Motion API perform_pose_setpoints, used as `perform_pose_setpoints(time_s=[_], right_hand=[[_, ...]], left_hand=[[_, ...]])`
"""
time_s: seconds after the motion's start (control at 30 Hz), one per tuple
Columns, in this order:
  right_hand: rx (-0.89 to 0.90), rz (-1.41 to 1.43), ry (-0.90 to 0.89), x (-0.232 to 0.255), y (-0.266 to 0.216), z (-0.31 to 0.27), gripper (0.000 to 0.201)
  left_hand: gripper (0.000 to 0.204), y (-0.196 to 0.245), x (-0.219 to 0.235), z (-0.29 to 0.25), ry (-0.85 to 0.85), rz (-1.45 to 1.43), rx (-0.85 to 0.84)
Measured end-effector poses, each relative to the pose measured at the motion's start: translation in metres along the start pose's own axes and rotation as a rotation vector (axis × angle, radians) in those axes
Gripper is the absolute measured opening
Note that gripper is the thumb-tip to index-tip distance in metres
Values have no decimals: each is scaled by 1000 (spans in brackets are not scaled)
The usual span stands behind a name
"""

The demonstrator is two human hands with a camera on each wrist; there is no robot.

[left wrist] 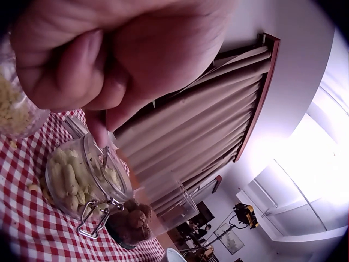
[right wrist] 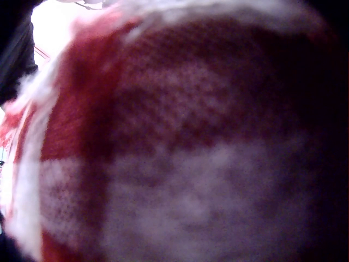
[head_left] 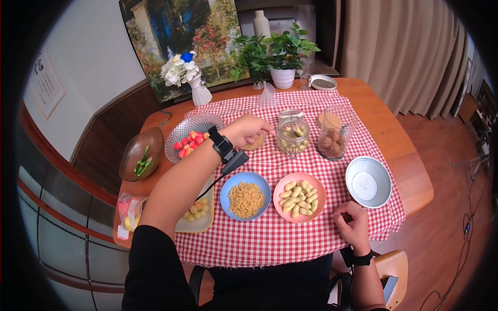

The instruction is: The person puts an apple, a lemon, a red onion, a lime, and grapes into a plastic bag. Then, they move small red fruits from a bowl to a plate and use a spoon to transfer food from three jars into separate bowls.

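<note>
The glass clip jar (head_left: pixel 292 139) holds peanuts, and its wire clasp hangs at the near side. My left hand (head_left: pixel 249 130) reaches it from the left, thumb and forefinger at the rim. In the left wrist view, that hand (left wrist: pixel 120 60) pinches the rim area of the jar (left wrist: pixel 73 183) beside a thin metal part; the exact contact is partly hidden. My right hand (head_left: pixel 353 223) rests loosely curled on the checked cloth (head_left: pixel 290 243), just below a white bowl (head_left: pixel 368 182), holding nothing. Blurred cloth (right wrist: pixel 191 164) fills the right wrist view.
A pink plate (head_left: pixel 321 199) of peanuts and a blue plate (head_left: pixel 224 199) of pasta stand nearer me. Walnuts fill the bottom of a tall clear container (head_left: pixel 337 132) right of the jar. A glass bowl (head_left: pixel 179 129) of red fruit and a brown bowl (head_left: pixel 132 150) lie left.
</note>
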State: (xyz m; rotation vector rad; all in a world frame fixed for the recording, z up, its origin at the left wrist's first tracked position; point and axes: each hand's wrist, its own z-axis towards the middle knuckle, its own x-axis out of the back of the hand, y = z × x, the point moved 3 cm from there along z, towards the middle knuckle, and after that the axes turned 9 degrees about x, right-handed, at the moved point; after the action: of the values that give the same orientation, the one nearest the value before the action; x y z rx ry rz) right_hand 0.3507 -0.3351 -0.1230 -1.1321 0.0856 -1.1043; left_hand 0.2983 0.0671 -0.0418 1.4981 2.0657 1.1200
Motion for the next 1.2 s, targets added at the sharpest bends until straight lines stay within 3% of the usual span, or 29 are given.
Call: perform_pose_setpoints(time_s=[0.47,0.83,0.93,1.03,1.2], right_hand=[[25,-23,2,0,1,0,5],[10,-21,-1,-1,-1,0,5],[10,-21,1,-1,0,0,5],[18,-37,-1,-1,0,0,5],[43,-54,-5,-1,-1,1,5]], left_hand=[[20,-11,18,-3,-23,-79,-68],[17,-14,20,-45,6,-123,-99],[18,-17,19,-62,-67,-88,-110],[27,-30,16,-73,-65,-25,-88],[26,-51,7,-98,-60,119,-92]])
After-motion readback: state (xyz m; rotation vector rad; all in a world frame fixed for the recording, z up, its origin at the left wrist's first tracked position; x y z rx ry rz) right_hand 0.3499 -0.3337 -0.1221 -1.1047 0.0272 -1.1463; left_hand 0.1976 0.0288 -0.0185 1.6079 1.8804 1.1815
